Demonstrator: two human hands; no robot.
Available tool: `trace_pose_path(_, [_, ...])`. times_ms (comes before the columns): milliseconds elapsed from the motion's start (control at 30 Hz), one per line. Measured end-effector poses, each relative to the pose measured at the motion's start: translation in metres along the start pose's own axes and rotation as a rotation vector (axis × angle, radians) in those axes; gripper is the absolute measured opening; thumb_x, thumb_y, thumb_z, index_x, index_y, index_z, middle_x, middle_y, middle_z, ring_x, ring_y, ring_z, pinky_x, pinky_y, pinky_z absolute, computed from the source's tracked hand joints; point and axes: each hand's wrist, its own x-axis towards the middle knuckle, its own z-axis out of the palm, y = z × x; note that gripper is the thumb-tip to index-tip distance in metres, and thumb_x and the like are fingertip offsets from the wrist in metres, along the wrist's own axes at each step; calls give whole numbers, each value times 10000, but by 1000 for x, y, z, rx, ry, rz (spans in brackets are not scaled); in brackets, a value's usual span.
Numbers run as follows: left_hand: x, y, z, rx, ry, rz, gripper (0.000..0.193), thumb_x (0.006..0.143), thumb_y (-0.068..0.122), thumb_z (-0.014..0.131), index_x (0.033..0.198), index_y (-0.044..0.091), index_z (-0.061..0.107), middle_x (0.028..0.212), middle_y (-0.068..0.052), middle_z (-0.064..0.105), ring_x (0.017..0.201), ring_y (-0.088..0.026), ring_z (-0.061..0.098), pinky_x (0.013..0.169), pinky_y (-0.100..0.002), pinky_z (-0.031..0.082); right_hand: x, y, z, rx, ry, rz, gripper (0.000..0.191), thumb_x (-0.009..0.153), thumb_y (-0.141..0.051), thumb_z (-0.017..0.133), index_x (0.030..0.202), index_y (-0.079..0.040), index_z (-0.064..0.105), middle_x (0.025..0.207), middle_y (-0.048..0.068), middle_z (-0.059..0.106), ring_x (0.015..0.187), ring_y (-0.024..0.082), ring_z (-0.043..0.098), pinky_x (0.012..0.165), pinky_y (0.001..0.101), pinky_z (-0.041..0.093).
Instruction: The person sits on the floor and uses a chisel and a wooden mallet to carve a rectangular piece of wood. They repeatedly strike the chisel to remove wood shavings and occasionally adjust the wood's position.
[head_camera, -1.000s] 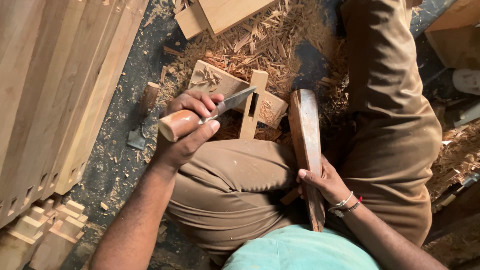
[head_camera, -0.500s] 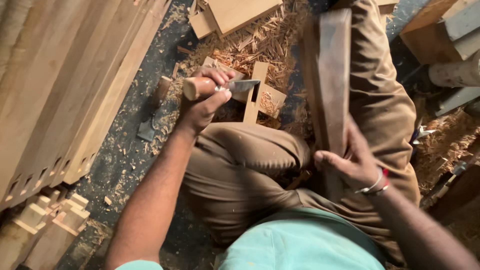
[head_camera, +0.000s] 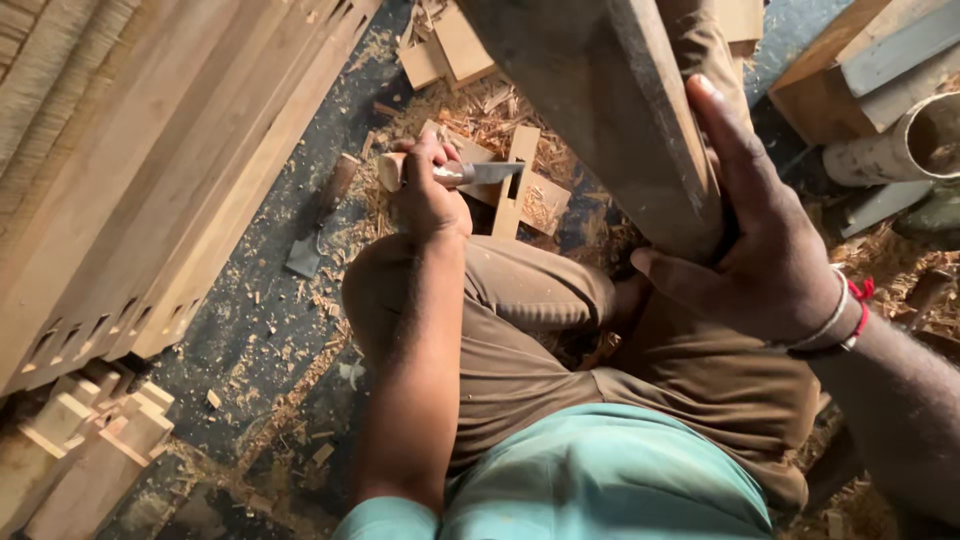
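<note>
— What did the left hand (head_camera: 428, 200) hold?
— A chisel (head_camera: 455, 172), blade on the notched wood piece (head_camera: 520, 190), upper centre.
— And the right hand (head_camera: 765, 250)?
— It gripped a wooden mallet (head_camera: 610, 120) (raised, upper right).

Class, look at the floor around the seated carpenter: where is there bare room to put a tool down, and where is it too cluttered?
The freest patch is the dark floor between the stacked planks and the bent knee, beyond the spare chisel; only scattered chips there. It is crowded ahead, where the left hand holds a chisel on the workpiece amid shavings, and around the right hand.
</note>
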Motion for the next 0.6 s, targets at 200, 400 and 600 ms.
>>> trace_pose_path(200, [7,-12,-4,40,-109,57,208,885,72,716,855,74,511,734,-34,531,747,-201,599,751,-357,521,1,-8,-2,-19,-35,-10,1066,783,-141,826,1639,-27,201,1648,202,410,1541,306,443,1232,382,399])
trace_pose_path(400, [11,-29,-21,31,-90,12,208,876,68,712,961,79,522,827,-51,556,804,-194,605,754,-349,523,20,-21,2,-42,-62,-101,1043,746,-103,810,1600,2,220,1639,238,374,1533,345,422,1243,402,367])
trace_pose_path(600, [10,-62,-44,437,-331,149,212,895,110,694,1012,74,522,892,-67,557,863,-210,598,801,-366,512,48,-50,10,-185,-129,-195,981,772,-117,823,1586,-51,280,1408,241,526,1206,359,627,927,410,563])
